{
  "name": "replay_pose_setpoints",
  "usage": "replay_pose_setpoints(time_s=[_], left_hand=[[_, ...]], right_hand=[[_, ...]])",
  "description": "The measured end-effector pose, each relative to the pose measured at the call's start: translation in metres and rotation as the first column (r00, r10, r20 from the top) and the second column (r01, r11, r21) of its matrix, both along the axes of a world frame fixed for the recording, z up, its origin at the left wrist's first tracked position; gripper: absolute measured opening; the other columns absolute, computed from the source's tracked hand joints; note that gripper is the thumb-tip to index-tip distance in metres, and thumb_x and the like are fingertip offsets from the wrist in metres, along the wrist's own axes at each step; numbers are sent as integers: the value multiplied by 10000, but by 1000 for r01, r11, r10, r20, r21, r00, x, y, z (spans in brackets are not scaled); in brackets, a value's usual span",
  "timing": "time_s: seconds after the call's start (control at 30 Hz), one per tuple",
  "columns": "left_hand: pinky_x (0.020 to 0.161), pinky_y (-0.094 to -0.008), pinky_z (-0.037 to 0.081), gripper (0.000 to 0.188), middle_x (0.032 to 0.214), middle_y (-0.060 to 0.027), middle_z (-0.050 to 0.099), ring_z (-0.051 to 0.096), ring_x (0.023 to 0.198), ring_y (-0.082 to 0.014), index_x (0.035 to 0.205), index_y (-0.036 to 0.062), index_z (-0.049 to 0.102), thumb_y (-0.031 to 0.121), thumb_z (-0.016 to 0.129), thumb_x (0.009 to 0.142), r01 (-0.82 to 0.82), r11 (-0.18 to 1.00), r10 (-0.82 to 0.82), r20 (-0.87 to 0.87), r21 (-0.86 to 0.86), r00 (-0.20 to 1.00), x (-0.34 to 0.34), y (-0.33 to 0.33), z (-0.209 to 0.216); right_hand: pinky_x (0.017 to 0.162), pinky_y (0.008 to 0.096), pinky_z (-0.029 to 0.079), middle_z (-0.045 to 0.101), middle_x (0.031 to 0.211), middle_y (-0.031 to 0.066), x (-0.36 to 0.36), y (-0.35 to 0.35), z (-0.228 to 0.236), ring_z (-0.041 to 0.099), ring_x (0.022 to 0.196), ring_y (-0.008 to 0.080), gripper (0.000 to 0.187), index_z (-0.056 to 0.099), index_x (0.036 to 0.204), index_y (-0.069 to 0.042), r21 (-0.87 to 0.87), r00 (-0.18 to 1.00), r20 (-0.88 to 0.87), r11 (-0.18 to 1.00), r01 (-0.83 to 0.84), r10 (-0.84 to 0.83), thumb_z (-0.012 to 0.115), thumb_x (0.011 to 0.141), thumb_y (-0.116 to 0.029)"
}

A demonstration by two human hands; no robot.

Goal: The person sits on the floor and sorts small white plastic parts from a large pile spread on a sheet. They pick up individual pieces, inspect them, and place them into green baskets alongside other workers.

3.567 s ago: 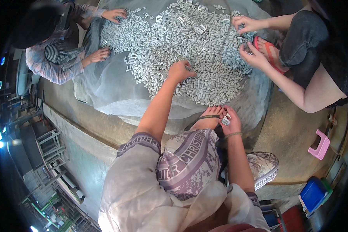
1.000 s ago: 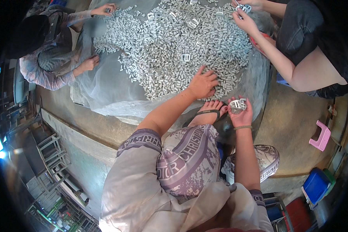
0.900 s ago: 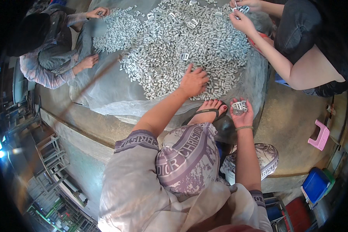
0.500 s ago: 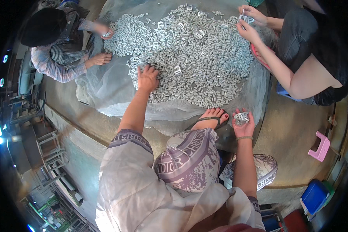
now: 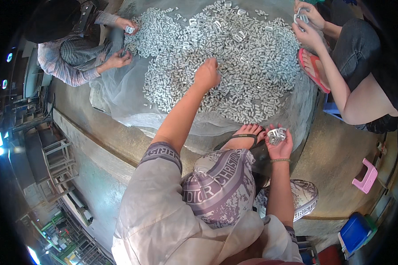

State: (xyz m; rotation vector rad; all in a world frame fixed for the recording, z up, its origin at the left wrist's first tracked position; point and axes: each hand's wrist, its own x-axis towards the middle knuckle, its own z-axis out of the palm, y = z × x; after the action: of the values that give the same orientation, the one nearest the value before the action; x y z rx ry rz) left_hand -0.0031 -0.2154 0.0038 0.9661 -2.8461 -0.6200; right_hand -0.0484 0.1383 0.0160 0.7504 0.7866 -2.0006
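Note:
A broad pile of small grey cylindrical metal pieces (image 5: 256,66) is spread before me, with flat slotted metal buckles (image 5: 239,36) scattered among them. Over the middle of the pile, my left hand (image 5: 206,76) is closed, its fingers curled down; what they grip, if anything, is hidden. Palm up beside my sandalled foot, my right hand (image 5: 280,149) holds several similar metal buckles (image 5: 277,136), its fingers curled up around them.
A translucent sheet (image 5: 119,104) lies under the pile. At the far left a person's hand (image 5: 126,24) holds a buckle; at the far right another person's hands (image 5: 311,33) hold one too. A pink stool (image 5: 365,176) and a blue bin (image 5: 356,232) stand to the right.
My left hand has moved right from the pile's left edge to its middle, and its spread fingers have closed. My right hand stays with its buckles. The view has shifted slightly.

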Motion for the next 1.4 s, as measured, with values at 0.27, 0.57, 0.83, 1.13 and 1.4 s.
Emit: replay_pose_setpoints(time_s=[0.27, 0.57, 0.83, 1.13, 1.4], left_hand=[[793, -389, 475, 199, 905, -152, 634, 601, 877, -320, 841, 83, 644, 153, 577, 667, -41, 993, 29, 106, 110, 994, -14, -6, 28], [718, -410, 481, 284, 792, -169, 603, 605, 761, -326, 820, 48, 654, 261, 719, 644, 123, 982, -157, 257, 143, 954, 125, 4, -7], [641, -391, 442, 452, 767, -158, 550, 563, 736, -319, 780, -17, 584, 370, 769, 638, 59, 979, -46, -70, 193, 996, 68, 12, 17], [724, -390, 476, 451, 1014, -107, 548, 581, 896, -308, 1030, 88, 488, 232, 724, 674, 230, 954, -242, 46, 190, 969, 33, 75, -8], [752, -307, 455, 435, 1002, -34, 556, 552, 852, -155, 1134, 107, 536, 224, 663, 734, 170, 286, -48, -163, 943, 985, 12, 121, 15]], right_hand=[[714, 407, 480, 553, 1123, 174, 6, 2, 0, 554, 980, 325, 391, 490, 1146, -78, 30, 999, 36, 1000, 2, -3, 461, 880, -364], [695, 414, 481, 566, 1085, 164, 8, -11, -4, 557, 973, 330, 360, 486, 1131, -67, 22, 999, 38, 999, -24, 23, 465, 883, -327], [680, 408, 484, 579, 1052, 153, 9, -12, -10, 571, 938, 316, 355, 491, 1115, -71, 9, 998, 49, 999, -49, 49, 466, 881, -336], [763, 462, 479, 548, 1133, 157, 10, -17, 1, 548, 1009, 282, 454, 460, 1188, -75, -35, 993, 18, 992, -119, 120, 382, 897, -414], [886, 457, 418, 519, 1160, 131, 8, -37, 4, 523, 1041, 269, 422, 475, 1186, -83, -150, 998, 3, 987, -64, 65, 415, 899, -386]])
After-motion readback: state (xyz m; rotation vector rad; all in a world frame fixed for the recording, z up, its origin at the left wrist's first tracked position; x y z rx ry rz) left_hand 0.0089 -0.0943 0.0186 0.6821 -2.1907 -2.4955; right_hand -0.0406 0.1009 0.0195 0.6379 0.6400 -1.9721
